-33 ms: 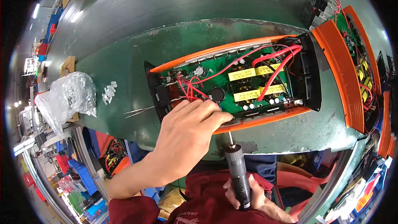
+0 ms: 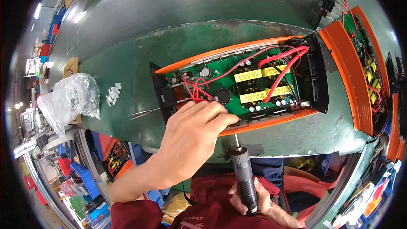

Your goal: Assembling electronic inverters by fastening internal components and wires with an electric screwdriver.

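Observation:
An orange-sided electronic unit (image 2: 271, 121) lies uncovered on the bench, with a green circuit board (image 2: 218, 80), yellow-labelled transformers (image 2: 250, 75) and red wires (image 2: 282, 80) inside. My left hand (image 2: 193, 133) reaches over its near wall, fingers bent and pressed together at the inner side. Whatever they pinch there is hidden. My right hand (image 2: 263, 197) is wrapped round a black electric screwdriver (image 2: 243, 174), held nearly upright in the view below the unit. The thin bit points up to the outside of the near orange wall; whether it touches a screw cannot be seen.
Metal tweezers (image 2: 143, 113) lie left of the unit, by small white pieces (image 2: 113, 93) and a clear plastic bag (image 2: 70, 99). Another orange unit (image 2: 349, 80) stands close on the right, with a black end panel (image 2: 326, 6) behind it. The bench's near edge curves below.

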The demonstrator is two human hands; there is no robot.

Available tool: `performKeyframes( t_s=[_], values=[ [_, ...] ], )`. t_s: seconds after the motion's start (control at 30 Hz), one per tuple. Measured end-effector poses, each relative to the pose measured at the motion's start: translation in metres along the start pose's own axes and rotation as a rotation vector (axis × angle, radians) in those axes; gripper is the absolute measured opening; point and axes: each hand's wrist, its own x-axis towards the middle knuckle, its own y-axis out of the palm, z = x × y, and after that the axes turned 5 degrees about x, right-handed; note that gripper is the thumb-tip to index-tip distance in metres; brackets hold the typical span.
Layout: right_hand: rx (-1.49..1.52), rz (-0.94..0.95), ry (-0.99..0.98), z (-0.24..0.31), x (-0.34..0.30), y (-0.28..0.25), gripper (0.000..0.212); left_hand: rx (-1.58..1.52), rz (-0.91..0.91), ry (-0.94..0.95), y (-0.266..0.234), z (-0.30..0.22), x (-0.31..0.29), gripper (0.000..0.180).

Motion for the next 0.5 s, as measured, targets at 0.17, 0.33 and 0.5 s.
performKeyframes(
  t_s=[0.17,0.33,0.5],
  values=[
    [0.089,0.06,0.0,0.006,-0.004,0.006,0.09,-0.008,0.039,0.024,-0.007,0.005,0.002,0.018],
    [-0.802,-0.597,-0.132,0.014,-0.042,0.005,0.068,0.064,-0.275,0.107,-0.037,0.011,0.029,0.02],
    [-0.912,-0.759,-0.358,0.015,-0.056,-0.011,0.083,0.093,-0.412,0.671,-0.019,-0.003,0.122,0.012]
  ],
)
